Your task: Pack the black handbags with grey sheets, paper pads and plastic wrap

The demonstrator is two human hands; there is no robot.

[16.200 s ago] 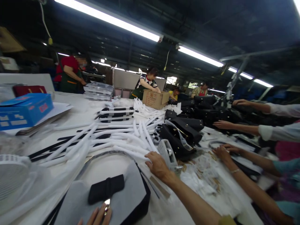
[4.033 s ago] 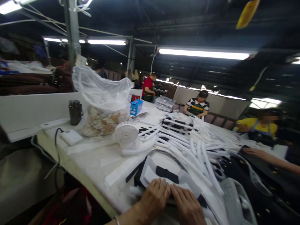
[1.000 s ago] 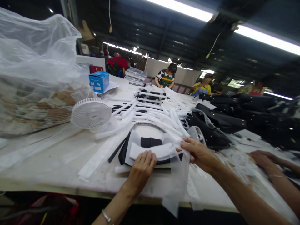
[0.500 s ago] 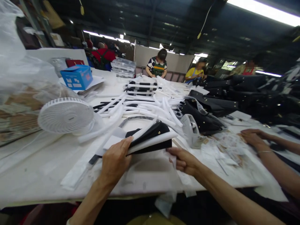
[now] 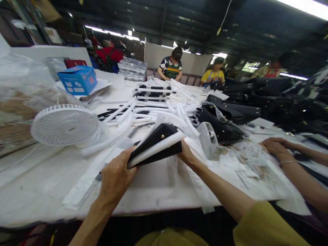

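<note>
My left hand (image 5: 116, 171) grips the near left end of a black bag (image 5: 160, 136), which looks folded flat and has a small gold stud. A white foam tube (image 5: 159, 148) lies lengthwise along the bag. At the bag's right end is my right hand (image 5: 186, 153), its fingers hidden behind the bag. Thin clear plastic (image 5: 173, 171) hangs below, near that hand. Beyond the bag, several white foam tubes (image 5: 153, 115) and black strips lie heaped on the white table (image 5: 143, 198).
A white fan (image 5: 66, 126) and a blue box (image 5: 78, 80) stand at left. To the right are a white tape dispenser (image 5: 208, 140), black bags (image 5: 220, 126) and paper scraps (image 5: 248, 157). A co-worker's hands (image 5: 276, 150) rest at far right; other people work behind.
My right hand has moved up and left from below the bag's right end to behind it. The bag has shifted slightly left and tilted, still in my left hand.
</note>
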